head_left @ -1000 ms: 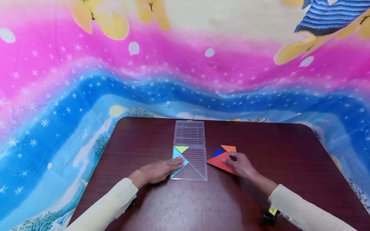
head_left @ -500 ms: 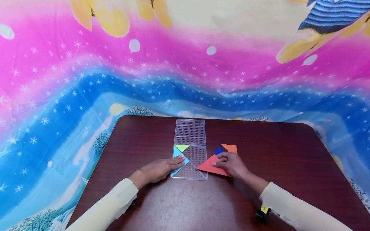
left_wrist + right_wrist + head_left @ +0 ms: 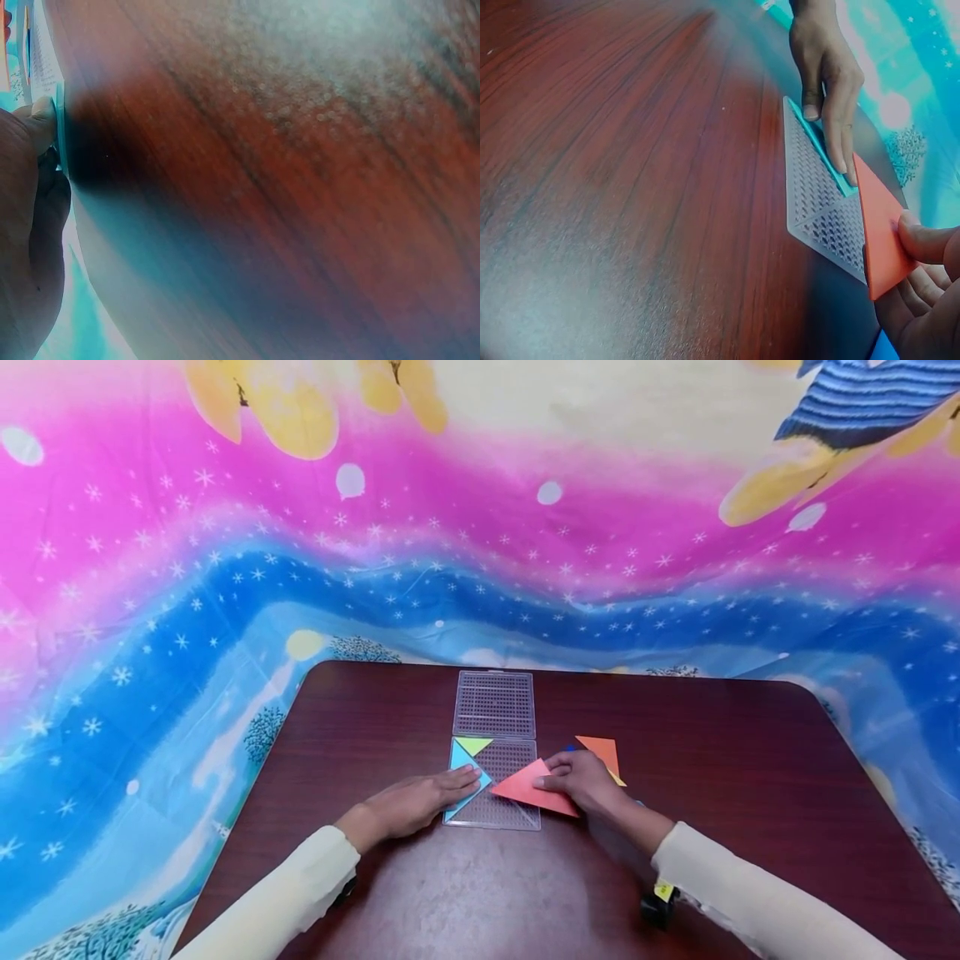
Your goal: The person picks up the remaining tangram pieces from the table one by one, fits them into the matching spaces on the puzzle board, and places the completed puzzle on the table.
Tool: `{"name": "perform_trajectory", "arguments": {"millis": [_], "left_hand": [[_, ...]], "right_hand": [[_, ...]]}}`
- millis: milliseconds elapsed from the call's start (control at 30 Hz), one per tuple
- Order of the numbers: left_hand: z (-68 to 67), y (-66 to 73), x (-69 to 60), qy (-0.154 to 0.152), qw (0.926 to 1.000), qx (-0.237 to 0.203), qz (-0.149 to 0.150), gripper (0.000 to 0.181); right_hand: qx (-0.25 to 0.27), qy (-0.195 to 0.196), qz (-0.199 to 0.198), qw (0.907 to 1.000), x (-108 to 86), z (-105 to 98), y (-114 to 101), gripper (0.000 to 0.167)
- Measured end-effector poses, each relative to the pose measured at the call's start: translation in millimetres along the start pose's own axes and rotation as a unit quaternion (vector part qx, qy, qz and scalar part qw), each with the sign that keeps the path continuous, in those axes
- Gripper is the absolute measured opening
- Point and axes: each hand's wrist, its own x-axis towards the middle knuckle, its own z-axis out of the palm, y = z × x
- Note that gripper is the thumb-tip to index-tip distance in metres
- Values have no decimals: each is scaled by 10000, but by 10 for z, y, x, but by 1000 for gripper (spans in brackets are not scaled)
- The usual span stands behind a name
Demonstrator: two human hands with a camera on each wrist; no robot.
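Observation:
My left hand (image 3: pixel 416 799) rests with extended fingers on a light blue triangle tile (image 3: pixel 463 762) in the lower half of a clear gridded tray (image 3: pixel 517 752). A small yellow-green triangle (image 3: pixel 474 745) lies at the tray's upper left corner. With thumb and fingers, my right hand (image 3: pixel 594 782) pinches a large red triangle tile (image 3: pixel 527 787). The tile is over the tray's right side, its point near the blue triangle's tip. In the right wrist view the red tile (image 3: pixel 881 232) stands tilted above the grid. Only part of my left hand (image 3: pixel 30 225) shows in the left wrist view.
An orange triangle (image 3: pixel 602 755) lies on the dark wooden table (image 3: pixel 360 718) beyond my right hand. A yellow piece (image 3: pixel 617 778) and a dark blue piece (image 3: pixel 571 747) are mostly hidden nearby. The tray's other gridded half (image 3: pixel 493 703) lies flat behind.
My right hand has carried the red triangle leftward from the table to over the tray, uncovering a yellow piece. The left hand has stayed on the light blue triangle.

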Motion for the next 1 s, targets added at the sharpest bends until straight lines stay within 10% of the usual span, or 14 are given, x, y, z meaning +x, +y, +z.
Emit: {"name": "perform_trajectory", "arguments": {"millis": [1000], "left_hand": [[-3,0,-2,-88,9994,-235,-242,60]], "right_hand": [[945,-772,173,9924,14,91,-175,28]]}}
